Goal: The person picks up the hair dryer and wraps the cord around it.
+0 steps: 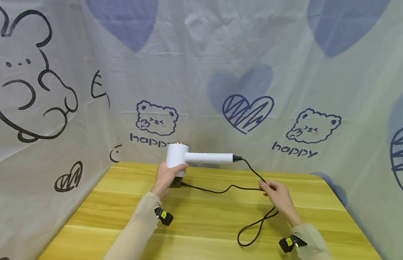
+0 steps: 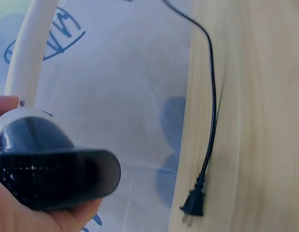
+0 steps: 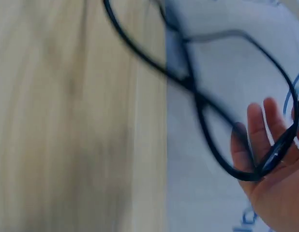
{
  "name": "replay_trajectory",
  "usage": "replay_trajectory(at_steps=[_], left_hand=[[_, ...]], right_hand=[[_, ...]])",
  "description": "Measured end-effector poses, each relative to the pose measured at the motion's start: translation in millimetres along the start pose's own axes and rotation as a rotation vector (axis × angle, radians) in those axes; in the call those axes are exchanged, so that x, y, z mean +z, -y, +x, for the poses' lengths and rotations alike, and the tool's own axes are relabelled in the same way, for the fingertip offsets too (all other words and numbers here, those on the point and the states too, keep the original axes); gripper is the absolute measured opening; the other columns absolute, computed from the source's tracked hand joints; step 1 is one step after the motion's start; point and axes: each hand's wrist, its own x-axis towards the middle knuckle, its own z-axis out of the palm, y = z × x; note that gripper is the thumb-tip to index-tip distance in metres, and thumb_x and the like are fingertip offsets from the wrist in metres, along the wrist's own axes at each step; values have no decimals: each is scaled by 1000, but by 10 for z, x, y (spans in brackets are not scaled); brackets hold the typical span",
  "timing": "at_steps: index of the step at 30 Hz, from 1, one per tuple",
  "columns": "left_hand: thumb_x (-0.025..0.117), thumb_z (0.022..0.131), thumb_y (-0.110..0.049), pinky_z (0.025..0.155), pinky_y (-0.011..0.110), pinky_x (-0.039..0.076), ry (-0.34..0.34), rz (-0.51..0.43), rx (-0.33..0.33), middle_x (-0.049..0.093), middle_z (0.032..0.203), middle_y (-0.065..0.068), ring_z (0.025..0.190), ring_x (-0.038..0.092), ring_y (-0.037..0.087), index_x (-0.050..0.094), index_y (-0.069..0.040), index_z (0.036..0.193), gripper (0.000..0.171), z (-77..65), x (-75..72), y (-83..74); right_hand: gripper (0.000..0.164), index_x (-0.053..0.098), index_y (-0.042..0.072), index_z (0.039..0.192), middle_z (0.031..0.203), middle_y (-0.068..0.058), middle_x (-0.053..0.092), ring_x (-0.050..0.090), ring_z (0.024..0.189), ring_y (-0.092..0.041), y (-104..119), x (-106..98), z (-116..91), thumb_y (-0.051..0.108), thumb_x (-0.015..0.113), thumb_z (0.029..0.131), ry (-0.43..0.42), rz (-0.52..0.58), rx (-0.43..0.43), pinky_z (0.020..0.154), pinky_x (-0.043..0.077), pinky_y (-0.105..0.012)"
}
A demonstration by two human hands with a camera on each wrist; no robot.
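A white plastic hair dryer (image 1: 188, 157) with a round head and a long straight handle is held above the far part of a yellow wooden table (image 1: 201, 224); the handle points level toward the right, and its head sits at the left. The left hand (image 1: 166, 177) grips the dryer's head from below, fingers curled round it; in the left wrist view the palm cups a dark grey flat nozzle (image 2: 52, 179) with a mesh grille inside, fitted to that head.

A thin black power cord (image 1: 250, 202) leaves the handle's right end, drops toward the table, and passes through the right hand (image 1: 276, 194); that hand pinches the cord between curled fingers and thumb, just above the tabletop on the right side. In the right wrist view the fingers (image 3: 258, 130) hook round a loop of the cord, though the picture is blurred there. From the hand one stretch of cord runs left along the table toward the dryer; another stretch curls into a loop nearer the person.

The cord's black two-pin plug (image 2: 194, 205) lies flat on the table near its far edge, below the dryer's head; beige sleeves cover both forearms; a pale cloth backdrop (image 1: 253, 72) printed with bears and blue hearts stands behind and beside the table.
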Motion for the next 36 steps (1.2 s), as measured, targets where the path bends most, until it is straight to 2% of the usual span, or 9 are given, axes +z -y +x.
replay_trajectory(at_steps=[3, 5, 10, 14, 18, 23, 26, 30, 36], left_hand=[[84, 73, -27, 98, 44, 48, -36, -25, 4, 56, 128, 13, 111, 55, 29, 46, -5, 136, 77, -5, -67, 30], [84, 74, -27, 100, 46, 47, -48, -35, -1, 54, 130, 13, 114, 54, 29, 44, -6, 138, 79, -16, -111, 34], [83, 75, -28, 97, 44, 49, -71, -92, -30, 52, 133, 13, 114, 55, 30, 41, -8, 142, 82, -33, -208, -7], [83, 75, -28, 95, 41, 49, -94, -108, -35, 50, 134, 13, 114, 54, 29, 39, -8, 143, 83, -25, -285, -57], [82, 77, -31, 95, 40, 48, -114, -110, -42, 50, 135, 13, 114, 53, 28, 38, -9, 144, 83, -8, -390, -93], [80, 79, -32, 99, 41, 45, -137, -121, -29, 48, 138, 13, 118, 50, 29, 37, -9, 146, 83, 11, -493, -131], [80, 79, -33, 100, 43, 45, -118, -92, -25, 48, 138, 14, 119, 50, 30, 36, -8, 146, 84, -12, -449, -149], [81, 78, -32, 98, 44, 47, -80, -59, -16, 49, 136, 15, 116, 52, 30, 38, -6, 143, 82, -55, -307, -154], [81, 78, -32, 98, 46, 48, -73, -58, -10, 51, 132, 15, 114, 54, 30, 40, -6, 140, 79, -110, -114, -126]], right_hand=[[44, 53, 9, 69, 64, 3, 48, 41, 56, -7, -79, -175, 64, 44, 60, 95, -43, -201, -59, 54, 37, -23], [45, 48, 12, 66, 58, 4, 36, 33, 52, -10, -119, -287, 103, 45, 61, 95, -65, -335, -87, 50, 28, -24], [45, 48, 16, 66, 54, 6, 36, 35, 48, -12, -208, -556, 155, 48, 57, 96, -78, -556, -103, 46, 25, -24], [37, 45, 16, 68, 56, 4, 38, 34, 49, -12, -326, -813, 90, 37, 61, 95, -70, -635, -122, 46, 24, -24], [23, 47, 13, 78, 68, 0, 50, 40, 56, -14, -489, -1012, 8, 19, 66, 89, -36, -664, -131, 50, 28, -26], [24, 55, 13, 80, 78, -2, 61, 45, 62, -14, -699, -1137, -25, 29, 69, 90, 56, -671, -82, 53, 33, -28], [25, 62, 15, 81, 84, -2, 66, 54, 67, -16, -787, -1135, -39, 36, 71, 89, 96, -696, -88, 56, 43, -33], [18, 69, 14, 90, 95, -8, 71, 65, 85, -29, -782, -970, -19, 30, 75, 85, 116, -731, -180, 71, 53, -49], [45, 63, 4, 125, 126, -23, 63, 57, 116, -46, -479, -468, 49, 27, 74, 87, 139, -672, -304, 97, 42, -65]])
